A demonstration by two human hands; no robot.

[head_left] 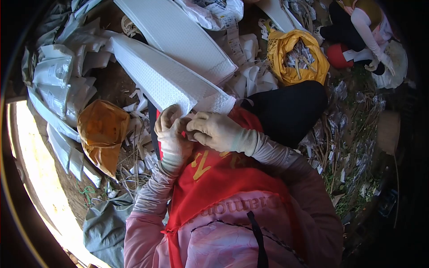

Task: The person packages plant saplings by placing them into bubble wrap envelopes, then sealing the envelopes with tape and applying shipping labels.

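Both my hands wear pale, soiled work gloves and meet above my lap. My left hand (173, 136) has its fingers curled against the near end of a long white bubble-wrap sheet (154, 71). Beside it, my right hand (220, 132) is closed in a pinch, its fingertips close to those of the left. Whatever small thing lies between the fingertips is hidden. Under the hands, a red apron (223, 183) covers my lap. A second white bubble-wrap piece (187, 38) stretches away behind the first.
At left stand an orange-brown bag (100, 154) and many stacked white packing pieces (53, 73). A yellow bag (279, 67) full of scraps sits ahead. Another person (364, 27) works at the upper right. Plastic scraps and twigs (339, 129) litter the right-hand ground.
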